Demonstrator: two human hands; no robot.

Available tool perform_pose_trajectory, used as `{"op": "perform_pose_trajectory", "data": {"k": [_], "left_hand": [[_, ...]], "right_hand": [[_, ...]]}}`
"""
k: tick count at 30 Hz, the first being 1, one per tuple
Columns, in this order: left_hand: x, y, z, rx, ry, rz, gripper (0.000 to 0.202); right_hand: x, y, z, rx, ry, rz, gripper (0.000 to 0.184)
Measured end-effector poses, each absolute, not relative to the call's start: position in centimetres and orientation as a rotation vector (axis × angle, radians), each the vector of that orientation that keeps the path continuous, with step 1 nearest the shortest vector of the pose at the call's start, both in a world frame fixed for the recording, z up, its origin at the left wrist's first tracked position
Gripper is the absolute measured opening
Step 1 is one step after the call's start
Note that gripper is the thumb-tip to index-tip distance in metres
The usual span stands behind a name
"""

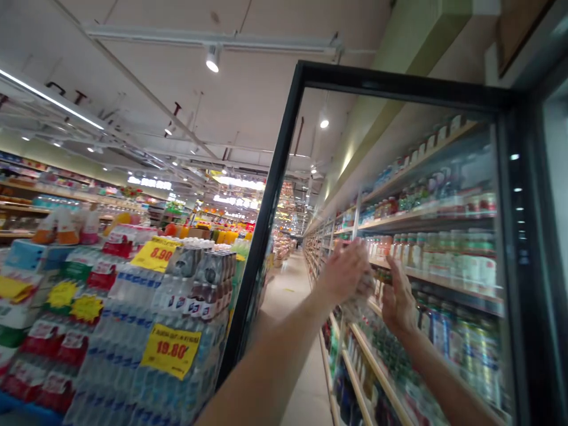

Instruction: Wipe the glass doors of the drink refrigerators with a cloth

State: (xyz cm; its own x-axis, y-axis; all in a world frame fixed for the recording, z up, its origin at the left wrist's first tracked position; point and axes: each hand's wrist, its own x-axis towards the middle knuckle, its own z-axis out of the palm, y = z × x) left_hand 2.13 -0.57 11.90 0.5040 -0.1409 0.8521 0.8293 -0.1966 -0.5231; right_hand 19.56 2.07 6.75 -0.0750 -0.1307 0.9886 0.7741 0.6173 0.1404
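A black-framed glass door (pixel 381 83) stands swung open in front of me. My left hand (pixel 341 273) reaches up at the glass, its fingers bent and blurred by motion. Under its palm is a greyish, crumpled-looking patch (pixel 362 293), too smeared to name; it looks held there. To the right, my right hand (pixel 399 299) is raised near the same pane, its fingers pointing up and the thumb side apart, with nothing visible in it. Whether it touches the glass I cannot tell.
Shelves of bottles (pixel 452 254) show in the pane on the right. Left of the door stand stacked bottle packs (pixel 128 322) with yellow price signs (pixel 171 350). A pale aisle floor (pixel 286 284) runs away behind the door. Ceiling lights (pixel 213 59) hang overhead.
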Motion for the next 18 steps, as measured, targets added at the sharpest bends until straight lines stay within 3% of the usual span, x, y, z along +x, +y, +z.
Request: {"op": "perform_pose_trajectory", "data": {"k": [5, 7, 10, 12, 15, 18], "left_hand": [[-4.7, -1.4, 16.5, -1.46, -0.861, -1.16, 0.042], [-4.5, -1.4, 14.9, -1.516, -0.897, -1.138, 0.044], [-2.5, -1.3, 9.9, -1.664, -0.71, -0.911, 0.064], [-2.0, -1.1, 8.4, -1.738, -0.528, -0.694, 0.061], [-3.6, -0.9, 11.8, -1.677, -0.548, -0.708, 0.05], [-5.1, -1.2, 16.0, -1.444, -0.885, -1.123, 0.047]], "right_hand": [[19.0, 1.9, 6.5, -0.716, -1.367, -1.106, 0.052], [18.8, 1.8, 6.4, -0.719, -1.368, -1.121, 0.052], [18.8, 1.6, 6.4, -0.685, -1.361, -1.123, 0.051], [18.9, 1.7, 6.3, -0.65, -1.36, -1.124, 0.051], [19.0, 1.9, 6.3, -0.592, -1.351, -1.128, 0.051], [19.0, 2.0, 6.3, -0.555, -1.335, -1.131, 0.051]]}}
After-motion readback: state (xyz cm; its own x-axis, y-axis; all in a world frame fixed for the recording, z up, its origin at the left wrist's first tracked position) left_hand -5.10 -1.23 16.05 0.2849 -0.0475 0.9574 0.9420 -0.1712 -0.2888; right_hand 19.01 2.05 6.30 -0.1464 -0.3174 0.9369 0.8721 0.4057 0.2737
